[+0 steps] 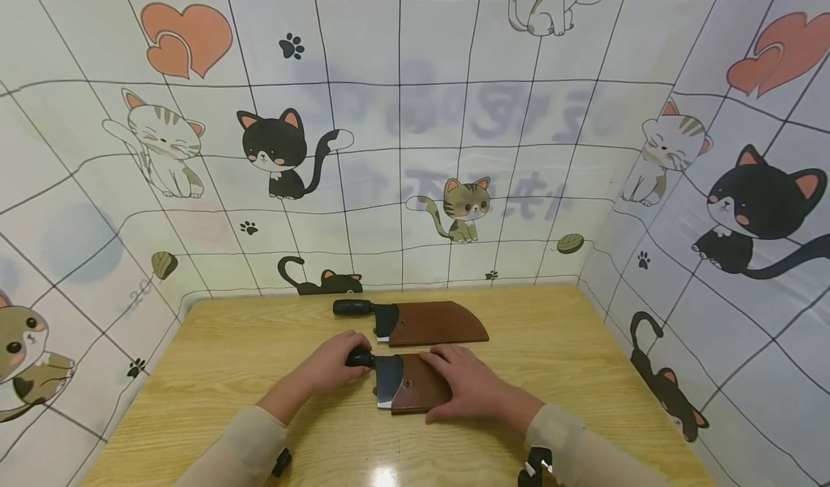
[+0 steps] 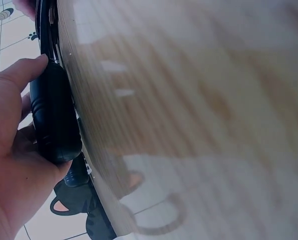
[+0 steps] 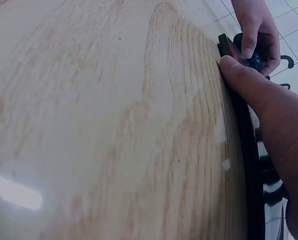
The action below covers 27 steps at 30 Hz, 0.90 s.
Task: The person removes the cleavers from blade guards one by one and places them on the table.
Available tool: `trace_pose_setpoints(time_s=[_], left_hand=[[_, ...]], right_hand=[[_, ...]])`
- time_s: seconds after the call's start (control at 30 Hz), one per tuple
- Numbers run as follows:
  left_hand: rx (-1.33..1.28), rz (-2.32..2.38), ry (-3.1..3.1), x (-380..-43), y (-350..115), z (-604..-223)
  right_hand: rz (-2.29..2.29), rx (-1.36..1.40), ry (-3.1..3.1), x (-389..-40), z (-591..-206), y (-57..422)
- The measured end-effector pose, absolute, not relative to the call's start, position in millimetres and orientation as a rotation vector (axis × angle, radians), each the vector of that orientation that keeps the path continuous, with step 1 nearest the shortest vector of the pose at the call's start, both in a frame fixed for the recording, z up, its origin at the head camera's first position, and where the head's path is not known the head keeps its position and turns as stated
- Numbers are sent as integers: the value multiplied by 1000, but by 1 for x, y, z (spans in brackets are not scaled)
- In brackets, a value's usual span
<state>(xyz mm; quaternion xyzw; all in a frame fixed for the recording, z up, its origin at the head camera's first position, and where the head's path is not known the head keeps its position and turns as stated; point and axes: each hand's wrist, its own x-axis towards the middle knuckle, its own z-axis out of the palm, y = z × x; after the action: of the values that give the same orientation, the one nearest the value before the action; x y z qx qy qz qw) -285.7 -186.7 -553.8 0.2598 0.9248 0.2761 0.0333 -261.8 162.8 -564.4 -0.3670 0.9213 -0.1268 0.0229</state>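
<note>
A cleaver in a brown leather sheath [image 1: 418,390] lies nearest me on the table, its black handle [image 2: 56,115] pointing left. My left hand [image 1: 336,361] grips that handle, with the thumb along its top in the left wrist view. Across the sheath's right part lies my right hand [image 1: 476,386], holding it between the thumb at the near edge and fingers at the far edge. The blade's dark heel [image 1: 389,377] shows between handle and sheath; the tip end is hidden under my right hand. In the right wrist view, my right thumb [image 3: 239,72] touches the dark edge.
Behind the held cleaver, a second, longer cleaver lies in a brown sheath [image 1: 444,321], its black handle [image 1: 352,307] also to the left. The wooden table [image 1: 551,343] is bordered at the back and sides by a white cat-patterned cloth [image 1: 402,134].
</note>
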Motion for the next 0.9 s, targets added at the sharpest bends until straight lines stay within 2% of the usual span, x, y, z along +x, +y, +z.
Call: trace_pose_setpoints(time_s=[0.9], left_hand=[[739, 685, 2968, -289, -179, -544]], right_hand=[[-477, -1228, 2877, -264, -556, 164]])
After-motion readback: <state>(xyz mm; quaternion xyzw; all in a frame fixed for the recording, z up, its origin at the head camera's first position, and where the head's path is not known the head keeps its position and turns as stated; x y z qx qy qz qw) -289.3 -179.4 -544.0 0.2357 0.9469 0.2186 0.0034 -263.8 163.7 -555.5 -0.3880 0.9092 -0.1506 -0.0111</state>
